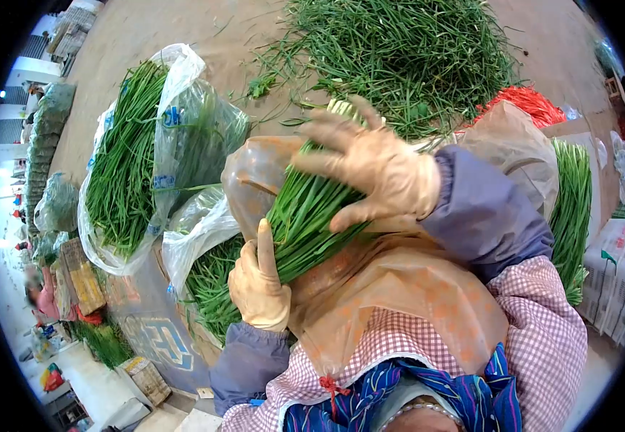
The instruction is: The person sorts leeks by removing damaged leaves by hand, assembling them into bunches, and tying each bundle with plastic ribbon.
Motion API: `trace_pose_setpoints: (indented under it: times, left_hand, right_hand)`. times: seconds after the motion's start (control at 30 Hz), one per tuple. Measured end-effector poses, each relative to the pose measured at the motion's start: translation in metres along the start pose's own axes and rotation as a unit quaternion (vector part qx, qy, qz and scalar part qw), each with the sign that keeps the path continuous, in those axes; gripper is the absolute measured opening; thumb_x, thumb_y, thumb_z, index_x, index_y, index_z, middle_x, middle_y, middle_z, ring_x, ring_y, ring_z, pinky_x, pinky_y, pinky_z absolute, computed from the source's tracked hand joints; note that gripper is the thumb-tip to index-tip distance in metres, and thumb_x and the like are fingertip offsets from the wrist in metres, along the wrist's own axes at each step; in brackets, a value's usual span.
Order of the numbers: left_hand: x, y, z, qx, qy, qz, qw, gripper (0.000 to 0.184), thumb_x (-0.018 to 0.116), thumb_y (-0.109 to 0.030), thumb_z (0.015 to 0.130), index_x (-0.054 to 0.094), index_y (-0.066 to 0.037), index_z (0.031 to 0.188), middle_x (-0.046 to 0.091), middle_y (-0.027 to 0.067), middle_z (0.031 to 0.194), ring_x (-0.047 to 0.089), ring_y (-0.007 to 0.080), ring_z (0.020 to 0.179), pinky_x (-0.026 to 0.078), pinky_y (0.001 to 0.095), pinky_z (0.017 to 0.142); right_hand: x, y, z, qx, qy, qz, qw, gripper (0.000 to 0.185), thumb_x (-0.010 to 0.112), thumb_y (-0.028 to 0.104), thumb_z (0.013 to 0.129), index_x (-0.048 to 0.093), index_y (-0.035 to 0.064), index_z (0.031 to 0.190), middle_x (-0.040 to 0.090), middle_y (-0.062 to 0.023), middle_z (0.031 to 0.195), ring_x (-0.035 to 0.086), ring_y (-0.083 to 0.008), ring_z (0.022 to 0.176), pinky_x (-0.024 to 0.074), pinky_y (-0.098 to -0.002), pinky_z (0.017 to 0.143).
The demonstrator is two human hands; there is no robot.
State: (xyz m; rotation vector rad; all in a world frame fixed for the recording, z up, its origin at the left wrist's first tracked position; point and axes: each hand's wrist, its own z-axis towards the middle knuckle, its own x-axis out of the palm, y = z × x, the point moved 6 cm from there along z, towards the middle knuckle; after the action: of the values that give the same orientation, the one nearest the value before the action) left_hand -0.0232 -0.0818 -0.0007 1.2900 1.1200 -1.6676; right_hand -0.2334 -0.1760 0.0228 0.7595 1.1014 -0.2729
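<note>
A bunch of long green chives (pixel 316 209) lies slanted across my lap, its pale cut ends towards the top. My gloved left hand (pixel 260 288) is closed around the bunch's lower left side, with the index finger pointing up along it. Above the stems is my gloved right hand (pixel 381 169), its fingers spread and slightly blurred. The right palm faces the bunch; whether it touches the leaves I cannot tell. Beneath the bunch, a brownish plastic apron (pixel 399 281) covers my lap.
A clear plastic bag (pixel 201 119) full of chives stands at the left, with another bag (pixel 211 230) nearer. Loose chives form a large heap (pixel 406 57) on the floor ahead. Red plastic ties (pixel 528 104) and more chives (pixel 571 209) are at the right. A person (pixel 44 295) is far left.
</note>
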Motion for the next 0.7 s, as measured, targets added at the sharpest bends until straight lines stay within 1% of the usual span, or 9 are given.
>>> trace_pose_setpoints:
  times: [0.07, 0.23, 0.33, 0.37, 0.4, 0.47, 0.5, 0.6, 0.7]
  left_hand:
    - [-0.005, 0.001, 0.002, -0.011, 0.026, -0.009, 1.0, 0.104, 0.065, 0.007, 0.056, 0.03, -0.01, 0.152, 0.059, 0.0192, 0.109, 0.062, 0.0362, 0.085, 0.051, 0.0428, 0.069]
    - [-0.017, 0.012, 0.001, -0.059, 0.043, -0.101, 0.992, 0.106, 0.069, 0.006, 0.06, 0.024, -0.007, 0.154, 0.063, 0.0169, 0.108, 0.064, 0.0362, 0.092, 0.053, 0.0423, 0.078]
    - [-0.017, 0.024, -0.004, -0.034, 0.03, -0.154, 0.987, 0.107, 0.078, -0.003, 0.068, 0.017, -0.01, 0.156, 0.064, 0.019, 0.115, 0.066, 0.037, 0.098, 0.054, 0.0416, 0.082]
    - [-0.016, 0.026, -0.006, -0.048, 0.044, -0.154, 0.986, 0.11, 0.081, -0.007, 0.069, 0.014, -0.01, 0.157, 0.065, 0.0191, 0.116, 0.066, 0.0373, 0.101, 0.054, 0.0425, 0.084]
    - [-0.014, 0.026, -0.007, -0.059, 0.038, -0.154, 0.986, 0.109, 0.077, -0.002, 0.066, 0.017, -0.01, 0.156, 0.065, 0.0185, 0.118, 0.066, 0.0368, 0.1, 0.055, 0.0416, 0.083]
    - [-0.011, 0.023, -0.007, -0.077, 0.027, -0.15, 0.985, 0.107, 0.07, 0.007, 0.061, 0.021, -0.008, 0.155, 0.063, 0.0173, 0.12, 0.066, 0.0357, 0.099, 0.055, 0.0398, 0.082]
    - [-0.009, 0.022, -0.006, -0.102, 0.056, -0.132, 0.984, 0.106, 0.069, 0.009, 0.062, 0.021, -0.009, 0.155, 0.062, 0.0172, 0.125, 0.066, 0.0361, 0.103, 0.055, 0.039, 0.083]
    - [-0.002, 0.024, -0.009, -0.083, 0.034, -0.145, 0.985, 0.106, 0.067, 0.01, 0.062, 0.022, -0.011, 0.156, 0.061, 0.018, 0.128, 0.065, 0.0364, 0.106, 0.055, 0.0398, 0.085]
    - [0.0, 0.024, -0.01, -0.131, 0.071, -0.178, 0.973, 0.096, 0.069, 0.007, 0.07, 0.026, -0.011, 0.154, 0.062, 0.0213, 0.128, 0.063, 0.0353, 0.115, 0.052, 0.038, 0.094]
  right_hand:
    - [0.018, 0.015, 0.015, -0.086, -0.059, 0.031, 0.994, 0.048, 0.065, 0.046, 0.087, 0.056, 0.0151, 0.122, 0.047, -0.0152, 0.141, 0.038, -0.0369, 0.138, 0.0108, -0.0619, 0.115]
    - [0.021, 0.016, 0.027, -0.168, -0.121, 0.127, 0.97, 0.027, 0.069, 0.026, 0.089, 0.06, 0.0104, 0.109, 0.06, -0.0136, 0.121, 0.058, -0.0359, 0.113, 0.0404, -0.0519, 0.101]
    - [0.018, 0.004, 0.023, -0.083, -0.129, 0.275, 0.949, 0.021, 0.068, 0.018, 0.091, 0.06, 0.0069, 0.106, 0.066, -0.0111, 0.104, 0.065, -0.0319, 0.096, 0.0516, -0.0408, 0.085]
    - [0.019, -0.001, 0.019, 0.008, -0.153, 0.335, 0.93, 0.019, 0.066, 0.018, 0.095, 0.059, 0.0044, 0.106, 0.068, -0.0075, 0.09, 0.067, -0.022, 0.086, 0.0538, -0.0331, 0.078]
    - [0.021, -0.009, 0.015, 0.061, -0.222, 0.426, 0.875, 0.018, 0.064, 0.019, 0.096, 0.058, 0.004, 0.105, 0.068, -0.0056, 0.086, 0.063, -0.0113, 0.075, 0.0525, -0.0267, 0.065]
    - [0.017, -0.023, 0.016, 0.13, -0.279, 0.624, 0.719, 0.015, 0.062, 0.018, 0.098, 0.059, 0.005, 0.105, 0.065, -0.0026, 0.081, 0.055, -0.0068, 0.059, 0.0444, -0.0218, 0.049]
    - [0.009, -0.033, 0.02, 0.123, -0.306, 0.605, 0.725, 0.014, 0.06, 0.019, 0.099, 0.062, 0.0078, 0.108, 0.061, 0.0012, 0.072, 0.047, -0.005, 0.051, 0.0353, -0.0212, 0.041]
    - [-0.038, -0.067, 0.001, 0.157, -0.383, 0.495, 0.764, 0.018, 0.062, 0.029, 0.097, 0.071, 0.0138, 0.102, 0.051, 0.0069, 0.06, 0.04, -0.0035, 0.049, 0.028, -0.0206, 0.041]
    - [-0.082, -0.142, -0.05, 0.188, -0.432, 0.41, 0.781, 0.021, 0.058, 0.026, 0.101, 0.07, 0.0113, 0.108, 0.046, 0.0091, 0.06, 0.035, -0.0023, 0.048, 0.0308, -0.0197, 0.043]
